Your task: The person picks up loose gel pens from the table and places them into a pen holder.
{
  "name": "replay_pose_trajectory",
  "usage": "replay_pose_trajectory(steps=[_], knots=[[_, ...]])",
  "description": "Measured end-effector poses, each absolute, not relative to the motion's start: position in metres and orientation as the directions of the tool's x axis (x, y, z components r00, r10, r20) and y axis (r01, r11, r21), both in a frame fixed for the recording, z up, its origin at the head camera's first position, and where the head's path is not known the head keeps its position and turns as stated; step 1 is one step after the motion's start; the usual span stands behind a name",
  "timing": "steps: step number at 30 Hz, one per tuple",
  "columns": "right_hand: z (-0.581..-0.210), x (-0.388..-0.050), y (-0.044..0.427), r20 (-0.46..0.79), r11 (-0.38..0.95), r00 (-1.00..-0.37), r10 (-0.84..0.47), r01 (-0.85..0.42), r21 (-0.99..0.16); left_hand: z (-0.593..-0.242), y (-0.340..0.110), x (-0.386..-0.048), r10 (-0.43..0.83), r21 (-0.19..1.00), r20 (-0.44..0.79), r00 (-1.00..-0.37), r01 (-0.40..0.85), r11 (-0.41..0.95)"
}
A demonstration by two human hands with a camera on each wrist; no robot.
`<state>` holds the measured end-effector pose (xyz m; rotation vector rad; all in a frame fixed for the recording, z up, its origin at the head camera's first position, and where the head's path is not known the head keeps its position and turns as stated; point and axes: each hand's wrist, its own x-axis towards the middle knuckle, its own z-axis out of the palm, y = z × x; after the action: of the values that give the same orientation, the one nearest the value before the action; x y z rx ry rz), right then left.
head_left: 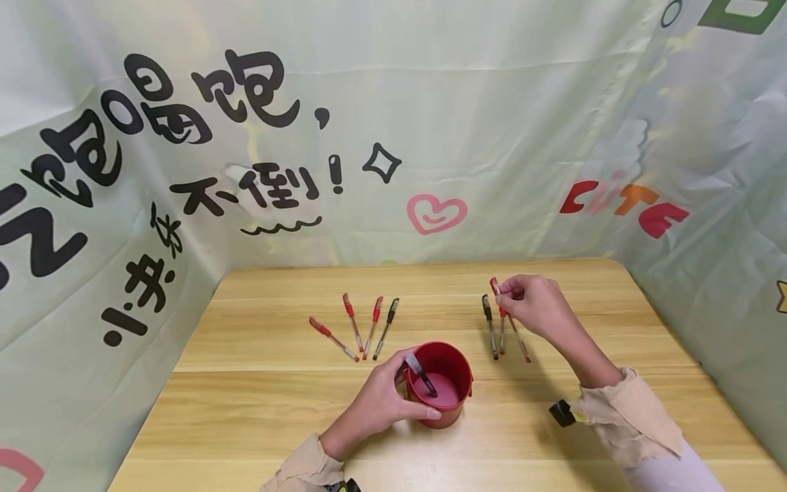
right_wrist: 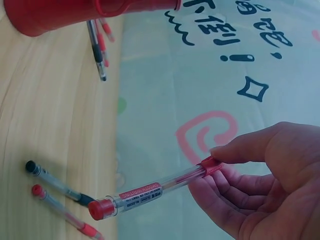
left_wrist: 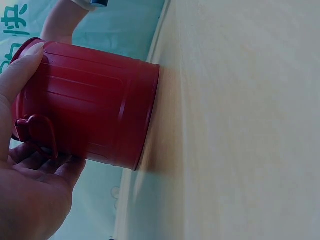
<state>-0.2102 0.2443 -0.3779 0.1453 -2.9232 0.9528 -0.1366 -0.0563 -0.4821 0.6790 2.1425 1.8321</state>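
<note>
My left hand (head_left: 389,396) grips a red bucket (head_left: 451,417) by its side, thumb near the rim. In the left wrist view, the bucket (left_wrist: 95,100) has its base at the tabletop, with a small wire handle hanging on its wall. A slim grey and black item (head_left: 424,377) leans inside it. To the right, my right hand (head_left: 535,304) pinches a red gel pen (head_left: 519,338) by its capped end. In the right wrist view, the held pen (right_wrist: 150,192) shows its clear barrel and red end plug. A black pen (head_left: 490,328) and another red pen (head_left: 502,331) lie beside it.
Several pens lie left of the bucket: a slanted red pen (head_left: 332,337), more red pens (head_left: 352,321), and a black pen (head_left: 386,328). The wooden table (head_left: 246,410) ends against a printed cloth backdrop (head_left: 492,137), which also rises along both sides.
</note>
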Motion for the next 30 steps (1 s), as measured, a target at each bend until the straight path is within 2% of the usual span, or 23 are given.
replay_pose_trajectory(steps=[19,30], knots=[[-0.355,-0.192,0.221,0.217,0.760,-0.971,-0.096,-0.212,-0.614,-0.481,-0.057,-0.137,0.493,0.980,0.099,-0.864,0.172,0.105],[-0.347,-0.177,0.206,0.369,0.710,-0.921,-0.122,-0.341,-0.616,-0.482,-0.056,-0.137,0.498,0.979,0.106,-0.861,0.179,0.101]])
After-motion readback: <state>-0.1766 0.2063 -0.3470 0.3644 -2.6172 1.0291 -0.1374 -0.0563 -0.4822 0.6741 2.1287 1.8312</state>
